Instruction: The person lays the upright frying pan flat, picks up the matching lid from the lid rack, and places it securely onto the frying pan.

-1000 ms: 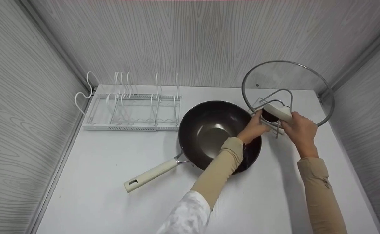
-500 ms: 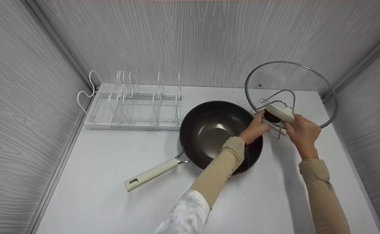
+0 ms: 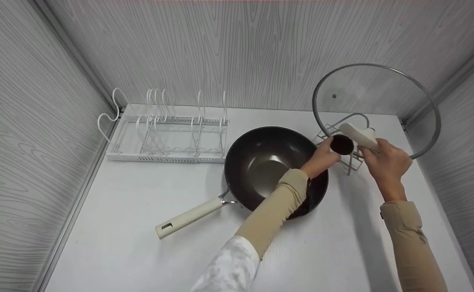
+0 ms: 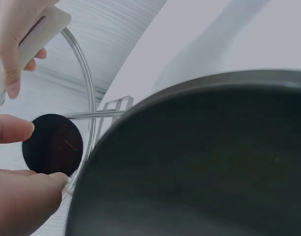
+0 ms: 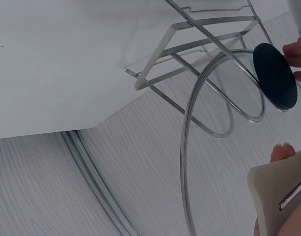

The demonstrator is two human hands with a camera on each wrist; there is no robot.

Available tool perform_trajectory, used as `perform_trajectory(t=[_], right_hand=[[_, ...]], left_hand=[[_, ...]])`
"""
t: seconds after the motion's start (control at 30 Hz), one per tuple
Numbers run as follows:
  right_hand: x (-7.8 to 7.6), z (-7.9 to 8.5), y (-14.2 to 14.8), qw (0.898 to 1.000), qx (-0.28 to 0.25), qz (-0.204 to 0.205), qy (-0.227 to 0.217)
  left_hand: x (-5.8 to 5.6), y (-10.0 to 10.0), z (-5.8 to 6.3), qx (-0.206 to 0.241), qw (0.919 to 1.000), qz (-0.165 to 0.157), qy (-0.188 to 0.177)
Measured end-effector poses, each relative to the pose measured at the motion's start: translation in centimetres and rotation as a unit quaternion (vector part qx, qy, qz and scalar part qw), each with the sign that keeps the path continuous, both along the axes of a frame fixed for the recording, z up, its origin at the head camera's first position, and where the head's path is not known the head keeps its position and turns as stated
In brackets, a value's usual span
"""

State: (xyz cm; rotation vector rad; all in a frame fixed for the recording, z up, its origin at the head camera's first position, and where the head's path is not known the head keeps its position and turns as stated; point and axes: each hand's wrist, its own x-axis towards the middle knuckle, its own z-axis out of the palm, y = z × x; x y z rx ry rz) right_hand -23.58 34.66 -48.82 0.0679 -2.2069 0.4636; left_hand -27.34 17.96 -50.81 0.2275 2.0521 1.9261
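My right hand [image 3: 389, 162] grips the cream handle [image 3: 360, 137] of a large glass lid [image 3: 377, 101] with a grey rim, tilted up at the right. My left hand [image 3: 320, 161] reaches across the wok [image 3: 261, 174] and pinches a small dark round disc [image 3: 341, 144] between thumb and fingers. In the left wrist view the disc [image 4: 53, 145] shows flat-faced, apart from the handle [image 4: 47, 29]. A small wire rack [image 5: 204, 54] stands behind the disc and the lid's rim [image 5: 185, 147]. What kind of piece the disc is I cannot tell.
A long white wire rack [image 3: 168, 159] with upright loops stands at the back left. The wok's cream handle [image 3: 190, 217] points to the front left over the white table [image 3: 131, 259]. Grey wood-grain panels [image 3: 229, 48] enclose the back and sides.
My right hand and the lid have moved to the right, the lid also a little up. A gap has opened between its handle and the dark disc in my left hand.
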Motion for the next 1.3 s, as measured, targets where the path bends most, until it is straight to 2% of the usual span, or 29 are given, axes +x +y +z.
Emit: perform_trajectory(t=[0.07, 0.17, 0.27, 0.33, 0.53, 0.7, 0.9, 1.0, 1.13, 1.23, 1.3], right_hand=[[0.4, 0.4, -0.1, 1.0, -0.011, -0.006, -0.001], [0.9, 1.0, -0.2, 1.0, -0.018, -0.003, 0.005], [1.3, 1.8, -0.5, 0.998, -0.044, 0.001, 0.035], [1.7, 2.3, -0.7, 0.997, -0.063, 0.006, 0.054], [3.4, 4.7, -1.2, 0.99, -0.112, 0.019, 0.08], [4.7, 6.8, -1.7, 0.986, -0.139, 0.017, 0.096], [6.3, 8.2, -2.5, 0.981, -0.162, 0.032, 0.106], [7.0, 8.7, -2.9, 0.978, -0.173, 0.042, 0.108], [8.3, 9.5, -4.0, 0.973, -0.192, 0.064, 0.112], [9.6, 9.8, -5.0, 0.968, -0.206, 0.092, 0.112], [10.3, 9.8, -5.6, 0.966, -0.21, 0.105, 0.108]], left_hand=[[0.0, 0.0, 0.3, -0.025, 0.9995, 0.008, 0.02], [0.0, 0.0, 0.6, -0.039, 0.9982, 0.03, 0.036], [0.0, -0.2, 1.0, -0.037, 0.9971, 0.049, 0.045], [0.2, -0.5, 1.2, -0.041, 0.9968, 0.046, 0.051], [1.5, -2.1, 2.0, -0.078, 0.9921, -0.029, 0.094], [2.6, -3.6, 2.7, -0.108, 0.9818, -0.058, 0.145], [4.3, -5.1, 2.4, -0.148, 0.9721, -0.098, 0.153], [5.3, -6.0, 2.5, -0.131, 0.9768, -0.094, 0.141], [6.6, -7.4, 2.6, -0.064, 0.9913, -0.054, 0.102], [7.5, -8.7, 2.6, -0.037, 0.9946, -0.028, 0.093], [8.0, -9.7, 2.5, -0.038, 0.9944, -0.018, 0.096]])
